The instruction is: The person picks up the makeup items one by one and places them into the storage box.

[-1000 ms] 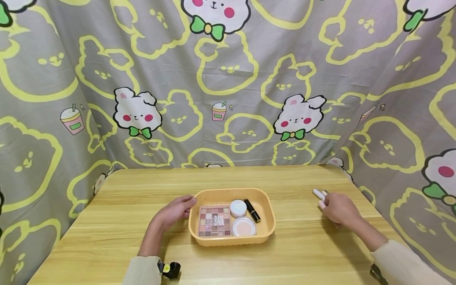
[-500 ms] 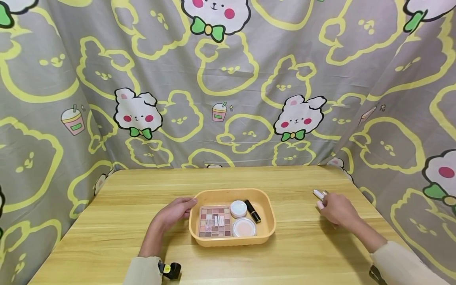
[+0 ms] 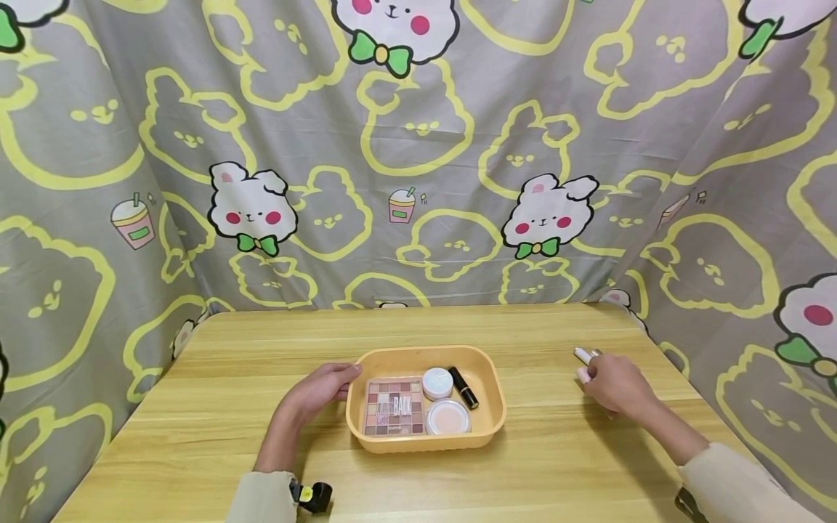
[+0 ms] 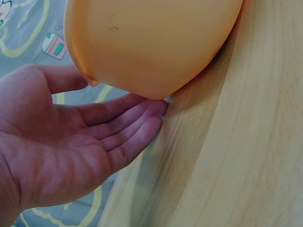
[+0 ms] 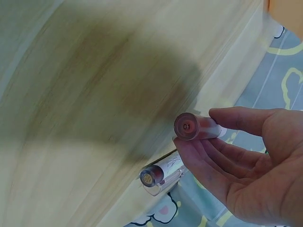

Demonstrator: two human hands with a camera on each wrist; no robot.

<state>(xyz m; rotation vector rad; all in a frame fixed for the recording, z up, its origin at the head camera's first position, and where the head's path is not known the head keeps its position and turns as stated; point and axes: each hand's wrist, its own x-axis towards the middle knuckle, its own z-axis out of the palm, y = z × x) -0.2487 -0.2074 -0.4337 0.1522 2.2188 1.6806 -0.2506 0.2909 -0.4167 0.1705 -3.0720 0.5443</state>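
A wooden table (image 3: 216, 407) hemmed on three sides by a cartoon-print curtain (image 3: 458, 145) has bare wood around a centred orange tray (image 3: 487, 428) — broad strips lie open to either side and in front. The left hand (image 3: 320, 386) rests against the tray's left wall with relaxed, nearly straight fingers (image 4: 137, 120). Well to the right, near the table's edge, the right hand (image 3: 617, 383) pinches a small pinkish tube (image 5: 196, 127) — its round end reads "01" — just above a second, silvery tube (image 5: 161, 175).
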